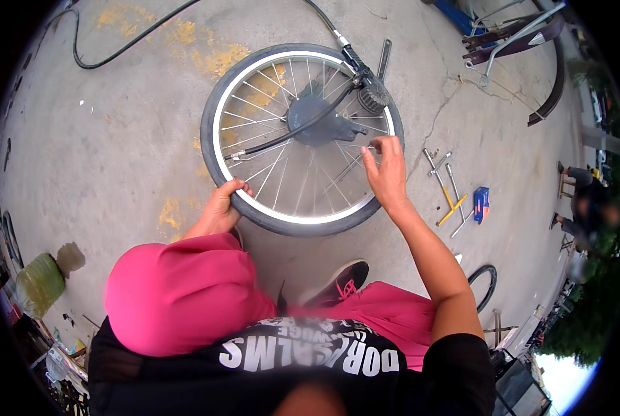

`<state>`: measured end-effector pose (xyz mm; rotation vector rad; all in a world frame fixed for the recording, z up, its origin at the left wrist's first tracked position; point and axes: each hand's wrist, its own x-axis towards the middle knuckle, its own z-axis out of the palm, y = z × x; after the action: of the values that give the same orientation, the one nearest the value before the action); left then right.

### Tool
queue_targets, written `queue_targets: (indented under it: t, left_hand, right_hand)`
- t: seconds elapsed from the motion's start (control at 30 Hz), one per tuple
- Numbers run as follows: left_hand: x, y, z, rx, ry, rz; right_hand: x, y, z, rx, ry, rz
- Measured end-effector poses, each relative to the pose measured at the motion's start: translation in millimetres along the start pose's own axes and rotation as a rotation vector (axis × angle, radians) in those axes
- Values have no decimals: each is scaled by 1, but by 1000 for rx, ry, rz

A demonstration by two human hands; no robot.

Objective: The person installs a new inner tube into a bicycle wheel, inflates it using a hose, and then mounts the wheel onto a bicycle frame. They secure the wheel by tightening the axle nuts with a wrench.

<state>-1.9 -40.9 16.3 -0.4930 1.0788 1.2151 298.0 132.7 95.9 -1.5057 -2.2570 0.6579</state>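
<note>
A bicycle wheel with a silver rim and black tire [303,230] faces up, a dark hub [302,132] at its centre. My left hand [223,204] grips the tire at lower left. My right hand [388,173] is over the right-side spokes, thumb and curled fingers apart, with nothing visible in it. An inflator with a dark ribbed gauge [374,98] rests at the wheel's upper right; its black hose [324,118] crosses to a metal fitting [237,156] at the left rim.
A long wrench [385,55] lies above; T-handled wrenches [446,191] and a blue box [481,204] lie right. A bicycle frame [511,38], loose tire [492,281] and seated people [587,208] are further right; a greenish sack [39,284] is far left; another hose [81,62] runs above.
</note>
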Motion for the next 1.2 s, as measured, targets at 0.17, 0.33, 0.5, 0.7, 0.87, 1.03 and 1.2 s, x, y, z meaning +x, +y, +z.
queue_targets:
  t: [0.17,0.33,0.5,0.7,0.87,1.03,1.2]
  left_hand:
    - [-14,12,0,100,-68,-76]
    - [-17,18,3,145,-78,-86]
    - [-17,13,1,123,-45,-59]
    - [-7,4,-4,40,-85,-37]
    - [-16,9,4,54,-54,-54]
    - [-17,13,5,103,-48,-92]
    - [-22,14,8,100,-10,-72]
  right_hand:
    - [2,127,-3,372,131,832]
    - [-13,161,14,811,-199,959]
    - [37,146,-14,227,-223,782]
    - [143,68,8,-80,-48,-8]
    - [204,27,53,-432,-130,-25]
    - [244,54,82,-345,-248,290]
    - [250,57,87,-387,-327,174]
